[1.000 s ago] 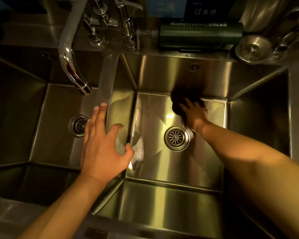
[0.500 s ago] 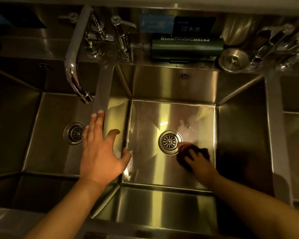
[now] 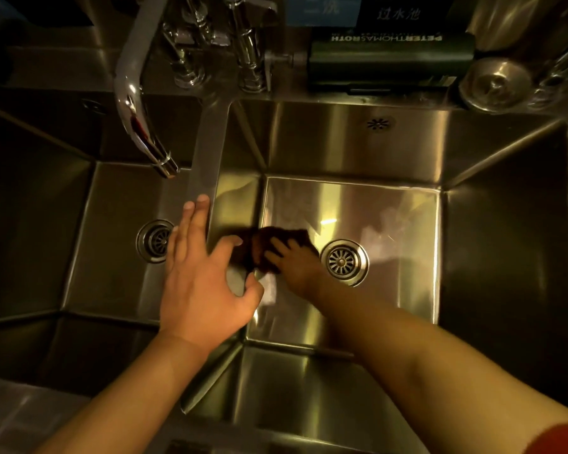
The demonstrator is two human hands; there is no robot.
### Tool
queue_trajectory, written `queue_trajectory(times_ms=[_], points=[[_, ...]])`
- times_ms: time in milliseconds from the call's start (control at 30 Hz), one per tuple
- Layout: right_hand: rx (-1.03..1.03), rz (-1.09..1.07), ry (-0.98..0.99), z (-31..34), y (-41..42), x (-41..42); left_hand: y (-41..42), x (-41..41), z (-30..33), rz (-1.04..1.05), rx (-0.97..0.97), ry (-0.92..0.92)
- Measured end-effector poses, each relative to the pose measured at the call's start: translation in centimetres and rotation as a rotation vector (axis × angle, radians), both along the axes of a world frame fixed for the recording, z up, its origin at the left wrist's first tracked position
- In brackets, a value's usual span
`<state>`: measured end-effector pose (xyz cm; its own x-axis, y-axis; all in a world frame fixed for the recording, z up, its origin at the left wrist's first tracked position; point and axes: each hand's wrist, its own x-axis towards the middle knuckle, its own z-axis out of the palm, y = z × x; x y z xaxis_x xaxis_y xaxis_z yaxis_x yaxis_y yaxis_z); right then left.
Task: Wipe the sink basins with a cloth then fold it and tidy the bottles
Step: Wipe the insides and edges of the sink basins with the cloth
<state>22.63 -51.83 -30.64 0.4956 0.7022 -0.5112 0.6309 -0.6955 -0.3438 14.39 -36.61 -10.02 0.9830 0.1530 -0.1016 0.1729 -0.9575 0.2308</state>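
In the right basin (image 3: 351, 198), right hand (image 3: 295, 267) presses cloth (image 3: 276, 244)

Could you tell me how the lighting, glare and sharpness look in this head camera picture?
Head view: dim, yellowish light; bright glare on the right basin floor and the tap; the left basin lies mostly in shadow; the dark cloth under the right hand is motion-blurred; wide-angle bending of the rims.

Two basins (image 3: 122, 224) (image 3: 351, 204), two drains (image 3: 153, 240) (image 3: 344, 262), two hands (image 3: 204, 290) (image 3: 295, 263), one cloth (image 3: 276, 240), one bottle (image 3: 391, 59), one spout (image 3: 135, 106), one loose strainer (image 3: 497, 83).
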Motion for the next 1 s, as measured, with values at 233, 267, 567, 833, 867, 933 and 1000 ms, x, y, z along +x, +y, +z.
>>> queue_trajectory(times_ms=[233,267,567,833,867,933,1000], points=[[-0.158,-0.318,-0.159,-0.6,-8.7,9.3,-0.1,0.1,0.3,-0.001,0.004,-0.003],[-0.184,-0.36,-0.171,-0.6,-11.0,9.6,-0.1,0.1,0.3,-0.004,0.008,-0.006],[-0.374,-0.305,-0.075,0.9,-23.2,-3.3,-0.1,0.1,0.1,0.005,0.067,-0.032],[-0.121,0.241,0.173,-0.9,-13.3,-11.0,0.2,0.2,-0.3,-0.014,0.075,-0.049],[-0.065,0.267,0.174,-1.2,-11.6,-10.6,0.2,0.2,-0.3,-0.016,0.063,-0.049],[0.019,0.301,0.146,-1.7,-8.4,-9.4,0.2,0.2,-0.2,-0.015,0.029,-0.049],[0.035,0.322,0.075,-2.0,-5.8,-7.2,0.2,0.1,-0.1,-0.014,-0.003,-0.041]])
